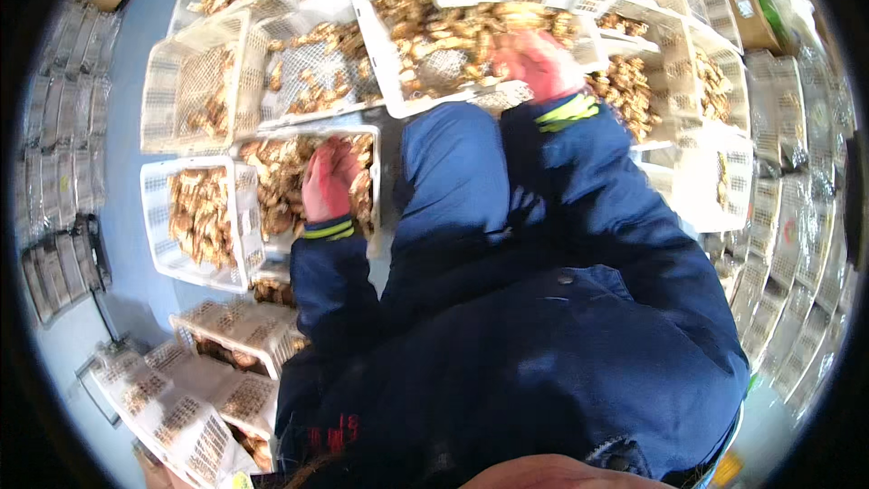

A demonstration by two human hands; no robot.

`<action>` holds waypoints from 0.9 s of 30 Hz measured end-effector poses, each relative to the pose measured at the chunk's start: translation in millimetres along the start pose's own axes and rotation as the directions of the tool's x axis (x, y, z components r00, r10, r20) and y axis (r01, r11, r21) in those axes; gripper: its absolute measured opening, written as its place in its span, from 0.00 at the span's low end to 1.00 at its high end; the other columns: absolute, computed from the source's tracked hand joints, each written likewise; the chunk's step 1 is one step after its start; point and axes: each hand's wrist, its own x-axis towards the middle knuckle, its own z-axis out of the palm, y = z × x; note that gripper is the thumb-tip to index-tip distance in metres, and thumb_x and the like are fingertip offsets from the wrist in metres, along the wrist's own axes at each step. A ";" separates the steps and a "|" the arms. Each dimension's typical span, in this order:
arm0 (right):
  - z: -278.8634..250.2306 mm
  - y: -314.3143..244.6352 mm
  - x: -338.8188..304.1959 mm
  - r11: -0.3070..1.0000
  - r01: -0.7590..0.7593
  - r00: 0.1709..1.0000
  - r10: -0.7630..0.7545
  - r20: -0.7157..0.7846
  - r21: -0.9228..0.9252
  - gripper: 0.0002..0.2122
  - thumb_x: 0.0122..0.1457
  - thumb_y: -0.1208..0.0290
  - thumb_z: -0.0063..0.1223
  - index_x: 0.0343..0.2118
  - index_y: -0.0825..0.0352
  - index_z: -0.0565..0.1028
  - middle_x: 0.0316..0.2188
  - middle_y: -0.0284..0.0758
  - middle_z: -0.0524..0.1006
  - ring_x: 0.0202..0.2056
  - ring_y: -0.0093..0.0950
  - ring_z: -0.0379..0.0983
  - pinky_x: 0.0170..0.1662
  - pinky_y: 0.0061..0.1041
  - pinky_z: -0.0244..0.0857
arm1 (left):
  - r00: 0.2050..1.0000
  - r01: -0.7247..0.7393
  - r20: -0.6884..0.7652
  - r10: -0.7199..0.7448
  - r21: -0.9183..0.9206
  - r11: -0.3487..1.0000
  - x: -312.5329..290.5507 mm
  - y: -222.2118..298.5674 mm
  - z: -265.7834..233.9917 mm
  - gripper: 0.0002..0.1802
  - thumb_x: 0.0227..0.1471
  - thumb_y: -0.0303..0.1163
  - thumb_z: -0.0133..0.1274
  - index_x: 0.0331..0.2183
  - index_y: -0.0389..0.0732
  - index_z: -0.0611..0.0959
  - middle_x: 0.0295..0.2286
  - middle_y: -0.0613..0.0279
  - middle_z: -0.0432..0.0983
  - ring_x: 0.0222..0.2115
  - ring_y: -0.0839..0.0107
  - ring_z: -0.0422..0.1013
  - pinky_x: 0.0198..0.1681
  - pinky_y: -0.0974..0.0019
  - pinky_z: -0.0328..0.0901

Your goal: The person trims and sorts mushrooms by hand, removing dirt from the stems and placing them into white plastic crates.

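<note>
My left hand (331, 178) is over a white plastic crate (376, 172) filled with brown, stubby pieces that look like mushrooms (279, 169). Its fingers are bent over the heap and blurred. In front of me, a tilted white crate (378, 63) holds more of these mushrooms (444, 36), spread thinner, with mesh floor showing between them. My right hand (541, 65) reaches into the right part of that crate, fingers among the mushrooms and smeared by motion. Whether either hand grips a mushroom cannot be made out.
More crates of mushrooms stand around me: a full crate (149, 217) at the left, a part-filled crate (312, 110) ahead, a heaped pile (625, 95) at the right. Crates (237, 326) are stacked at the lower left. Wrapped crate stacks (786, 190) line the right side.
</note>
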 end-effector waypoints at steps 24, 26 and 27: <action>-19.8 148.5 168.5 -0.373 0.349 0.922 0.301 0.244 -0.860 0.14 0.48 0.61 0.45 0.34 0.64 0.73 0.28 0.36 0.76 0.29 0.30 0.73 0.32 0.31 0.66 | 1.000 0.009 0.022 -0.014 0.228 0.974 30.1 -14.6 32.6 0.13 0.52 0.26 0.40 0.41 0.31 0.70 0.33 0.55 0.72 0.31 0.72 0.70 0.33 0.74 0.65; -1.5 114.3 144.6 0.340 -0.447 0.797 0.572 -0.195 -0.828 0.11 0.50 0.64 0.49 0.34 0.63 0.75 0.16 0.29 0.73 0.16 0.22 0.69 0.21 0.22 0.64 | 0.999 -0.007 0.034 -0.004 0.341 0.940 44.2 -17.6 55.3 0.13 0.51 0.26 0.41 0.40 0.31 0.71 0.33 0.59 0.72 0.31 0.74 0.69 0.33 0.76 0.63; 19.7 102.0 130.7 0.394 -0.432 0.795 0.591 -0.137 -0.811 0.10 0.50 0.67 0.49 0.34 0.64 0.74 0.18 0.30 0.74 0.16 0.20 0.68 0.19 0.19 0.61 | 0.999 -0.041 0.014 0.039 0.324 0.945 46.4 -16.2 67.1 0.14 0.51 0.27 0.42 0.40 0.32 0.71 0.32 0.60 0.72 0.31 0.75 0.68 0.33 0.76 0.62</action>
